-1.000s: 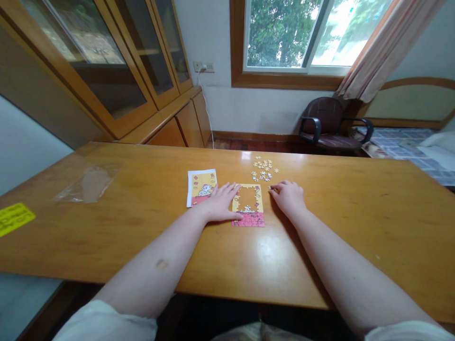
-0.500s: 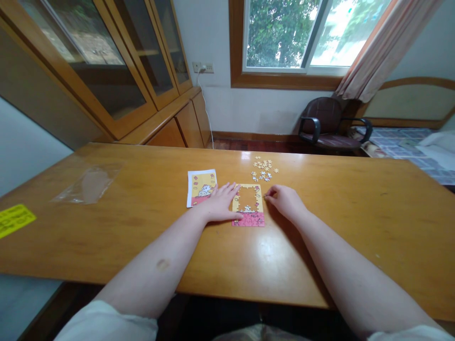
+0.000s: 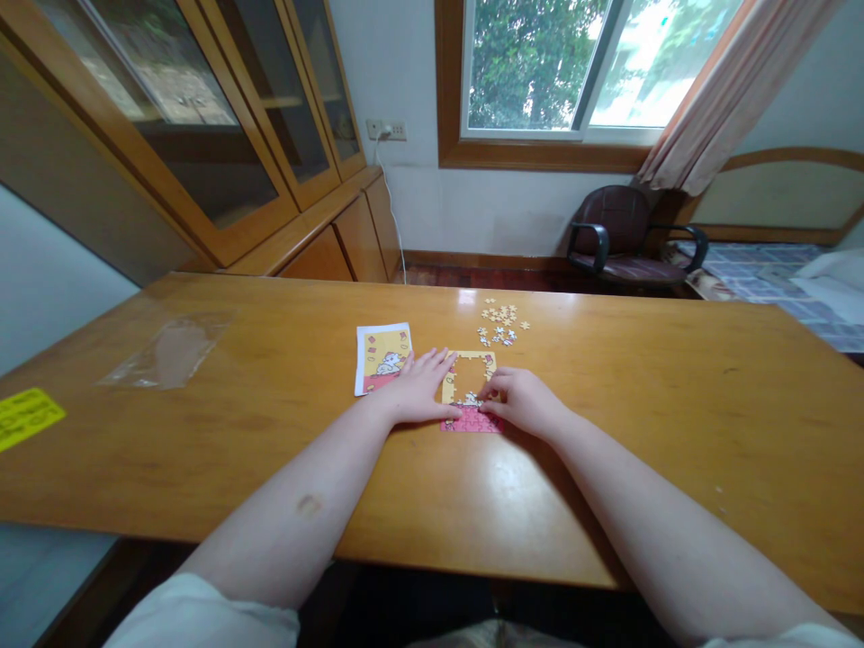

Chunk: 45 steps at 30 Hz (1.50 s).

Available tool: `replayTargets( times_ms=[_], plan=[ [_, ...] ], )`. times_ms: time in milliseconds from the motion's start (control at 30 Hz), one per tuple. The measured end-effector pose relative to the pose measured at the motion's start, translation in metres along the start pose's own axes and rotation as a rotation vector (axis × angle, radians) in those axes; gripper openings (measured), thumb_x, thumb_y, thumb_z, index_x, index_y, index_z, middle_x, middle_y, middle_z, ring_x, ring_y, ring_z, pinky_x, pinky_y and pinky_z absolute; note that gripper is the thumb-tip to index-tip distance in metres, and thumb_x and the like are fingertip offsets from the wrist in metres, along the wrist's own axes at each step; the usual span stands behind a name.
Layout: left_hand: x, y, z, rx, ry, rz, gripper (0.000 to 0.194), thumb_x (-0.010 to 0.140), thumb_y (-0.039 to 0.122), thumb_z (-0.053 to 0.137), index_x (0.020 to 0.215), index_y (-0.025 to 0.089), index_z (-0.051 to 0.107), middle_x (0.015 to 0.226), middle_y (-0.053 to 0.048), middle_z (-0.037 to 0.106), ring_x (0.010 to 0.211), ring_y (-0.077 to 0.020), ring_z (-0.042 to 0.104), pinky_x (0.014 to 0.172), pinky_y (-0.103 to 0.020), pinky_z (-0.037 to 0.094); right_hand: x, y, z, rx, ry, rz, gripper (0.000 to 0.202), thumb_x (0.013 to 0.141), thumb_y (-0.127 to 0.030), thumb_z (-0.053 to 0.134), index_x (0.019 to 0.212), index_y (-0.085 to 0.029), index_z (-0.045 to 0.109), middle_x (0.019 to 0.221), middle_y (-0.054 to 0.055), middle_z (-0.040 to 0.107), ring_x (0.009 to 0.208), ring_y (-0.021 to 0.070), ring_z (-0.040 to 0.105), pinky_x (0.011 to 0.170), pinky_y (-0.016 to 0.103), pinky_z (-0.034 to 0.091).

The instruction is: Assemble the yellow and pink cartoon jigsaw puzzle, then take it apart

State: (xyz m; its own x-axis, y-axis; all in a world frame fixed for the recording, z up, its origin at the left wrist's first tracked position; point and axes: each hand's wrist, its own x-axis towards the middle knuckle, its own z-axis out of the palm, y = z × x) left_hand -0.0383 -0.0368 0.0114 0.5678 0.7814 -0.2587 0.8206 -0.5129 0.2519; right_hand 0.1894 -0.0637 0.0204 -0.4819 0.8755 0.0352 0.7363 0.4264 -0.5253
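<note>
We sit in a home room, likely a bedroom-study: wooden table (image 3: 607, 504), glass-door cabinets (image 3: 222, 135), curtained window (image 3: 580, 63), armchair (image 3: 625, 238), and a bed (image 3: 789, 270) at right.

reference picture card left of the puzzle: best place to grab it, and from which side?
Probably the far left corner of the reference card, approached from the left. It lies flat on the table, so a pinch needs an edge lifted first. The left hand rests across its near right corner and against the puzzle; the right hand is on the puzzle.
</note>
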Motion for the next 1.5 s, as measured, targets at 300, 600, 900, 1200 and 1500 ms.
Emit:
replayTargets(
  times_ms=[300, 600, 900, 1200, 1500],
  plan=[
    [0.0, 0.002, -0.002, 0.005, -0.003, -0.008, 0.108, 0.071, 0.078, 0.044, 0.152, 0.019, 0.003, 0.159, -0.01, 0.004, 0.145, -0.0312, 0.004, 0.116, -0.052, 0.002, -0.035, -0.064, -0.019, -0.467, -0.276, 0.233, 0.039, 0.086, -0.047, 0.051, 0.107, -0.018, 0.066, 0.086, 0.014, 0.072, 0.078, 0.0285, 0.069, 0.065, 0.034, 0.048],
    [0.0, -0.001, 0.001, 0.006, 0.006, 0.001, 0.107, 0.072, 0.078, 0.043, 0.152, 0.02, 0.002, 0.159, -0.009, 0.004, 0.145, -0.0319, 0.003, 0.116, -0.052, 0.003, -0.044, -0.071, -0.004, -0.447, -0.363, 0.313, 0.066, 0.082, -0.056, 0.053, 0.134, -0.014, 0.048, 0.09, 0.017, 0.071, 0.085, 0.0319, 0.069, 0.071, 0.037, 0.05],
    [0.001, -0.001, 0.002, -0.002, 0.01, 0.006, 0.107, 0.072, 0.078, 0.044, 0.152, 0.022, 0.001, 0.159, -0.009, 0.004, 0.145, -0.0324, 0.003, 0.116, -0.052, 0.003, -0.041, -0.066, 0.0, -0.417, -0.361, 0.329, 0.07, 0.084, -0.057, 0.05, 0.141, -0.016, 0.041, 0.097, 0.019, 0.071, 0.089, 0.0345, 0.068, 0.073, 0.042, 0.05],
    [0.002, -0.002, 0.004, 0.005, 0.014, 0.005, 0.108, 0.072, 0.078, 0.044, 0.152, 0.02, 0.001, 0.159, -0.01, 0.004, 0.145, -0.0322, 0.003, 0.116, -0.052, 0.003, -0.039, -0.064, 0.002, -0.445, -0.346, 0.316, 0.074, 0.085, -0.057, 0.049, 0.144, -0.015, 0.037, 0.096, 0.02, 0.071, 0.088, 0.0343, 0.069, 0.074, 0.043, 0.051],
    [0.001, -0.001, 0.003, 0.001, 0.009, 0.006, 0.108, 0.071, 0.079, 0.043, 0.152, 0.02, 0.001, 0.159, -0.01, 0.004, 0.145, -0.0313, 0.002, 0.116, -0.052, 0.001, -0.038, -0.065, 0.002, -0.44, -0.344, 0.319, 0.076, 0.085, -0.059, 0.048, 0.146, -0.015, 0.034, 0.098, 0.02, 0.071, 0.09, 0.035, 0.068, 0.074, 0.043, 0.051]
  ],
)
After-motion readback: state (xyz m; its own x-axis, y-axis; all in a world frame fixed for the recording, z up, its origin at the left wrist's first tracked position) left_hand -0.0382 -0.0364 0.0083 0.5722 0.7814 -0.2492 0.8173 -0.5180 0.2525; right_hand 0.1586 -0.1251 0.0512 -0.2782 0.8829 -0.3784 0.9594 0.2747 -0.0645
